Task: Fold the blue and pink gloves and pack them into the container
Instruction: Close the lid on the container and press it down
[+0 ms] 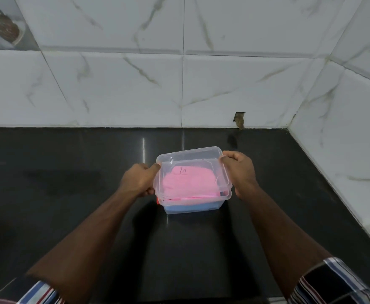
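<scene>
A clear plastic container [225, 197] stands on the black counter. Inside it, a folded pink glove [188, 183] lies on top of a folded blue glove [190, 207], which shows through the front wall. A clear lid [190, 153] sits tilted over the container, its far edge raised. My left hand [139, 181] grips the lid's left edge. My right hand [240, 172] grips its right edge. A small red piece [157, 200] shows at the container's left front corner.
The black counter [70, 183] runs to a white marble-tiled wall [136, 88] at the back and another on the right [344, 150]. A chipped hole [239, 120] sits at the back wall's base.
</scene>
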